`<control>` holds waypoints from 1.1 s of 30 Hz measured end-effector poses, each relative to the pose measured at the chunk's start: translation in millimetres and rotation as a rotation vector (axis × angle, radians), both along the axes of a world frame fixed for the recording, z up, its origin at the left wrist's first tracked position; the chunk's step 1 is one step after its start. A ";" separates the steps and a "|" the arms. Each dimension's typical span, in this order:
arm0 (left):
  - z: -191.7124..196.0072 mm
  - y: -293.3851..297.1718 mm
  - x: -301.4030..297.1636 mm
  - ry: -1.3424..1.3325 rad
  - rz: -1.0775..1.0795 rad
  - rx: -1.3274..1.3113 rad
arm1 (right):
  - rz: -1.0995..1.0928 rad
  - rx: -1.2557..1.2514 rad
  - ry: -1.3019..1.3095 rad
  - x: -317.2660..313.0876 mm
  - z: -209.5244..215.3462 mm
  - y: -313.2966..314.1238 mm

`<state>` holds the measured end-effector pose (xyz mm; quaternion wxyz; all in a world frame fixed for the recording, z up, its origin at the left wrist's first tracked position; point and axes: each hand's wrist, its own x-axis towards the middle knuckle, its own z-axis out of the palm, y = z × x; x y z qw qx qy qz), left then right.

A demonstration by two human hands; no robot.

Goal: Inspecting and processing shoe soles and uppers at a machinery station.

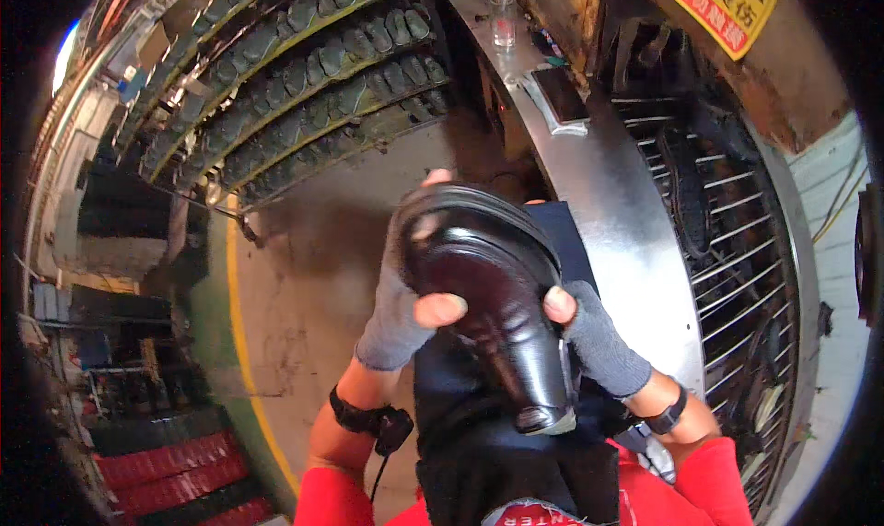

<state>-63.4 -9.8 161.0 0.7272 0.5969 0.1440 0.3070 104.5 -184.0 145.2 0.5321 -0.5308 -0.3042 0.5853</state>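
A glossy black-brown leather shoe point(483, 291) is grasped between both hands, its broad rounded end pointing away from the person and its narrow end toward the body. The left hand point(398, 291), in a grey knitted fingerless glove, clasps the shoe's left side, thumb pressed on the upper and a fingertip showing beyond the far edge. The right hand point(594, 337), gloved alike, holds the opposite side, its thumb against the leather; its other fingers are mostly hidden.

Just below the grip lies a black cloth apron point(516, 471). Right of the grip runs a shiny bare-metal counter point(635, 240), and beyond it a rack of thin metal rods point(737, 282) bearing a dark shoe point(684, 190). Farther ahead of the grip, on the counter, stands a clear glass jar point(503, 30). Well ahead and left are curved-looking shelves point(304, 29) lined with dark shoes point(378, 36).
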 end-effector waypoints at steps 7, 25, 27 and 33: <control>-34.0 -5.7 -31.5 -0.197 0.093 -0.307 | -0.180 -0.015 -0.500 0.1 -11.3 -11.3; -21.9 -21.9 28.0 -0.124 -0.105 -0.329 | 0.032 0.282 -0.868 63.9 27.1 -32.2; 2.0 -22.9 36.4 0.019 -0.109 -0.156 | -0.473 0.276 -0.550 63.4 60.4 -3.9; 23.2 -48.8 59.3 0.122 -0.282 0.163 | 0.076 0.464 -0.653 72.6 82.3 4.8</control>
